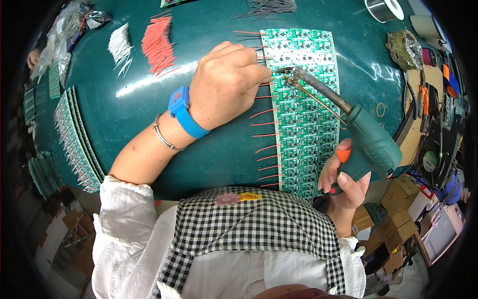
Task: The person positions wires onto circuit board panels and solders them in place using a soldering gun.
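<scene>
My left hand [226,82] is closed in a pinch at the left edge of a green circuit board panel [306,119]. What its fingertips grip is too small to make out. Red wires [265,110] stick out along that edge, with a few dark ones near the top. My right hand [351,192] is wrapped around the handle of a green soldering gun [371,139] with an orange trigger. Its metal tip reaches over the panel, right beside my left fingertips. A thin metal tube runs below the barrel toward the tip.
White wires [119,46] and red wires [158,45] lie in bundles at the far left, black wires [271,7] at the back. Wired panels [74,142] stand at the left. A solder spool [384,10], a foil-lined lump [405,50] and tools crowd the right.
</scene>
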Action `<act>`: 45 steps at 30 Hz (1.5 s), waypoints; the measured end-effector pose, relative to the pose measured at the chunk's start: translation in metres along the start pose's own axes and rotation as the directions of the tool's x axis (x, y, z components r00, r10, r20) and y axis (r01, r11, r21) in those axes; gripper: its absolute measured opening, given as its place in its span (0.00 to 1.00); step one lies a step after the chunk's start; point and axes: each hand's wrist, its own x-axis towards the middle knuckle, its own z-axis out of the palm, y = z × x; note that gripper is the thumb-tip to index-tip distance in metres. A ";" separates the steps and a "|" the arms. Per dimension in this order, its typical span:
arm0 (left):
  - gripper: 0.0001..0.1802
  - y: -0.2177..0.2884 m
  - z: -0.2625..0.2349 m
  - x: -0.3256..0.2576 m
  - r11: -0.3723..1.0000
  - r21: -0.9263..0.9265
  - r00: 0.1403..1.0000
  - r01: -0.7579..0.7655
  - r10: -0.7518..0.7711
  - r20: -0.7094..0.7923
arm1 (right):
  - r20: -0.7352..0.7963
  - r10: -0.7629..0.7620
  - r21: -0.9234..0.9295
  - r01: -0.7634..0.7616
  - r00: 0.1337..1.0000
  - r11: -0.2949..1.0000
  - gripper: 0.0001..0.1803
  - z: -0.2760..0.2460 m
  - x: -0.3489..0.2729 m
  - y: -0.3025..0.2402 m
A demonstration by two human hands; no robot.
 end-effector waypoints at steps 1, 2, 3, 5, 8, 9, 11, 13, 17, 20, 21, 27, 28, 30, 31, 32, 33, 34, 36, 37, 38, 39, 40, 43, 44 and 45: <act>0.11 0.000 0.000 0.000 1.000 0.000 1.000 -0.001 0.001 0.002 | 0.000 -0.001 0.000 0.001 1.000 1.000 0.30 0.001 -0.001 0.002; 0.11 0.000 0.000 -0.001 1.000 0.000 1.000 -0.002 0.002 0.001 | -0.028 0.001 -0.019 -0.001 1.000 1.000 0.29 0.002 -0.002 0.004; 0.11 0.001 -0.001 -0.001 1.000 0.003 1.000 -0.001 0.001 0.003 | -0.057 0.002 -0.038 -0.004 0.998 0.999 0.28 0.003 -0.002 0.005; 0.11 0.001 -0.001 -0.001 1.000 0.005 1.000 0.001 -0.001 0.005 | -0.051 0.005 -0.022 -0.006 0.999 1.000 0.28 0.004 -0.003 0.005; 0.11 -0.001 -0.001 -0.002 1.000 -0.001 1.000 0.002 -0.002 0.003 | -0.049 -0.001 0.017 0.002 0.999 1.000 0.28 0.004 -0.002 0.001; 0.11 -0.001 -0.001 -0.001 1.000 -0.003 1.000 0.001 -0.001 0.008 | -0.054 -0.012 0.039 0.014 0.998 0.999 0.28 0.003 0.000 -0.001; 0.11 -0.003 -0.002 -0.002 1.000 -0.001 1.000 0.003 -0.003 0.015 | -0.037 -0.018 0.046 0.020 0.999 0.999 0.28 0.003 0.003 -0.003; 0.11 -0.001 0.000 -0.001 1.000 -0.005 1.000 -0.007 0.007 0.013 | -0.034 -0.039 0.039 0.041 0.999 0.998 0.29 0.003 0.000 -0.006; 0.11 -0.002 -0.001 0.001 1.000 0.004 1.000 -0.003 0.003 0.022 | -0.052 -0.004 -0.047 0.001 0.999 0.999 0.28 0.004 -0.001 0.002; 0.11 -0.002 -0.001 0.000 1.000 0.001 1.000 0.002 -0.002 0.024 | -0.081 -0.004 -0.057 -0.001 0.997 0.998 0.27 0.007 -0.003 0.002; 0.11 -0.002 -0.001 0.000 1.000 -0.003 1.000 0.002 -0.002 0.021 | -0.088 0.000 -0.034 -0.003 0.996 0.999 0.27 0.008 -0.003 0.001; 0.10 -0.001 -0.002 -0.003 1.000 0.006 1.000 0.005 -0.006 0.024 | -0.045 -0.076 0.003 0.076 0.996 0.997 0.31 0.004 -0.001 -0.004; 0.11 -0.001 -0.001 -0.003 1.000 0.001 1.000 0.003 -0.003 0.023 | -0.047 -0.077 0.001 0.077 0.996 0.997 0.31 0.003 -0.001 -0.005; 0.11 0.000 0.001 -0.001 1.000 -0.008 1.000 0.000 0.000 0.022 | -0.041 -0.080 -0.060 0.077 0.996 0.995 0.33 0.001 -0.002 -0.006; 0.11 0.001 0.002 0.002 1.000 -0.015 1.000 -0.003 0.004 0.023 | -0.052 -0.089 -0.070 0.086 0.995 0.994 0.33 0.002 -0.003 -0.006; 0.11 0.002 0.000 0.001 0.999 -0.029 1.000 -0.016 0.017 0.015 | -0.072 -0.068 -0.058 0.064 0.995 0.996 0.34 0.005 -0.003 -0.006; 0.10 0.003 -0.002 0.002 1.000 -0.029 1.000 0.006 -0.005 0.028 | -0.102 -0.060 -0.059 0.054 0.993 0.997 0.34 0.006 -0.004 -0.008; 0.10 0.003 -0.002 0.007 0.999 -0.036 0.999 0.017 -0.016 0.029 | -0.097 -0.063 -0.065 0.057 0.993 0.996 0.35 0.002 -0.002 -0.010; 0.10 0.004 -0.006 0.009 0.998 -0.040 0.998 0.042 -0.040 0.048 | -0.109 -0.111 -0.024 0.109 0.988 0.994 0.35 0.001 0.005 -0.016; 0.10 0.006 -0.007 0.010 0.998 -0.035 0.997 0.049 -0.047 0.058 | -0.133 -0.145 0.002 0.146 0.981 0.989 0.35 0.000 0.007 -0.020; 0.10 0.007 -0.010 0.011 0.998 -0.027 0.996 0.054 -0.052 0.066 | -0.140 -0.210 0.022 0.215 0.968 0.976 0.34 -0.005 0.010 -0.025; 0.10 0.007 -0.007 0.012 0.998 -0.027 0.997 0.051 -0.049 0.062 | -0.151 -0.275 0.037 0.284 0.949 0.958 0.34 -0.013 0.012 -0.028; 0.10 0.009 -0.007 0.012 0.999 -0.029 0.997 0.046 -0.044 0.061 | -0.161 -0.361 0.045 0.372 0.919 0.927 0.34 -0.021 0.013 -0.034; 0.11 0.010 -0.008 0.008 0.998 -0.039 0.998 0.047 -0.045 0.042 | -0.218 -0.516 0.033 0.535 0.828 0.844 0.32 -0.036 0.021 -0.054; 0.10 0.010 -0.006 0.007 0.997 -0.056 0.998 0.046 -0.044 0.037 | -0.230 -0.564 0.046 0.588 0.793 0.808 0.31 -0.041 0.027 -0.057; 0.10 0.012 -0.008 0.007 0.997 -0.076 1.000 0.006 -0.004 0.019 | -0.234 -0.609 0.067 0.637 0.758 0.768 0.30 -0.046 0.033 -0.063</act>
